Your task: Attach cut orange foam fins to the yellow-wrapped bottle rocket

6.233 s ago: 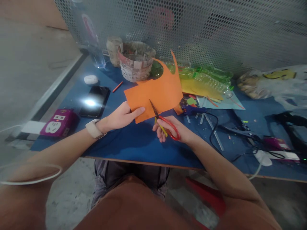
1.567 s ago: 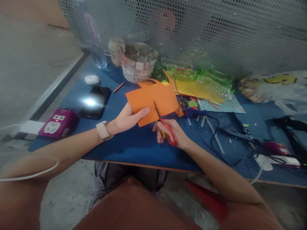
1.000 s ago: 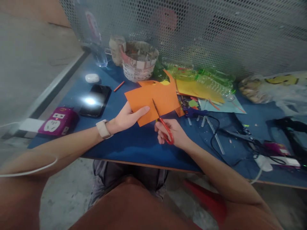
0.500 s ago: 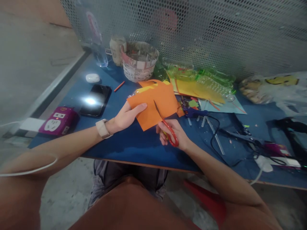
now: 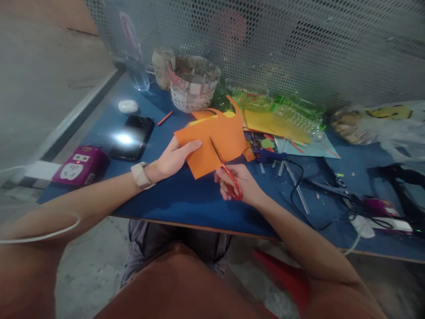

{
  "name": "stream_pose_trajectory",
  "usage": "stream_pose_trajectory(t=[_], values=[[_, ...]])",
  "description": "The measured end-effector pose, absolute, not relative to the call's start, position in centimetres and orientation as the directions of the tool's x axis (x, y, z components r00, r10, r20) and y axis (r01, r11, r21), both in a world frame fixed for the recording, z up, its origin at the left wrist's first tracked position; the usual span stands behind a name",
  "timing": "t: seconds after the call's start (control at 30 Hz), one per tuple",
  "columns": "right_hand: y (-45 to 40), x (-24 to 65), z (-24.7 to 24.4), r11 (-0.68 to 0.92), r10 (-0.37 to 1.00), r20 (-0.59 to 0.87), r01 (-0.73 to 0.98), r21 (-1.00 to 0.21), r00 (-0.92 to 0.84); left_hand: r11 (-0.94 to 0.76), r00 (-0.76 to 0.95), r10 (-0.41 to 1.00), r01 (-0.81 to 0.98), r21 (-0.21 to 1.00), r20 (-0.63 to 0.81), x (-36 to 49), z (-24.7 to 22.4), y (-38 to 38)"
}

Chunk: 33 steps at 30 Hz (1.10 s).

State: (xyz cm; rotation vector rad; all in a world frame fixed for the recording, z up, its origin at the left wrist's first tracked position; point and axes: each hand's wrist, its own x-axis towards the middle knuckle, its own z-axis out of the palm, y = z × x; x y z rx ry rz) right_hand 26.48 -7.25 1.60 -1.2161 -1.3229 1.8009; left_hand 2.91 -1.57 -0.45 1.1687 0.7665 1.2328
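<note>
An orange sheet of paper (image 5: pixel 206 153) with a curved, cut upper edge is pinched at its left side by my left hand (image 5: pixel 174 158), the thumb lying on top. My right hand (image 5: pixel 239 181) grips red-handled scissors (image 5: pixel 235 182). One scissor blade lies over the middle of the sheet, pointing up and left; the other seems hidden beneath the paper. Just behind the sheet are more orange and yellow paper pieces, partly covered by it.
On the blue table (image 5: pixel 159 201) stand a woven paper basket (image 5: pixel 193 91), a jar (image 5: pixel 162 71) and a clear bottle (image 5: pixel 142 77). A phone (image 5: pixel 133 137) and purple socket block (image 5: pixel 78 166) lie left. Green plastic bottles (image 5: pixel 295 110), a glue gun (image 5: pixel 270 155) and cables are right.
The scissors and my right hand have shifted slightly up and left along the sheet. The paper has tilted a little, and a curved strip now stands up at its top right.
</note>
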Motion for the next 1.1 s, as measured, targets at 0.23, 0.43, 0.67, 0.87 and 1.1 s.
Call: stream_pose_trajectory(t=[0.23, 0.43, 0.67, 0.87, 1.1], values=[[-7.29, 26.7, 1.53, -0.325, 0.847, -0.33, 0.086, -0.942, -0.417, -0.073, 0.2, 0.97, -0.309, 0.948, 0.14, 2.63, -0.38, -1.39], [-7.32, 26.78, 1.74, -0.327, 0.84, -0.328, 0.079, -0.942, -0.433, -0.174, 0.179, 0.959, -0.244, 0.954, 0.22, 2.84, -0.35, -1.39], [-7.54, 26.67, 1.78, -0.335, 0.84, -0.316, 0.036, -0.941, -0.441, -0.288, 0.223, 0.924, -0.133, 0.948, 0.312, 2.81, -0.25, -1.71], [-7.6, 26.29, 1.83, -0.349, 0.846, -0.328, 0.029, -0.937, -0.421, -0.307, 0.206, 0.926, -0.071, 0.949, 0.315, 2.63, -0.25, -1.66], [-7.48, 26.32, 1.79, -0.329, 0.85, -0.324, 0.061, -0.942, -0.416, -0.305, 0.195, 0.93, -0.064, 0.95, 0.312, 2.56, -0.42, -1.49]])
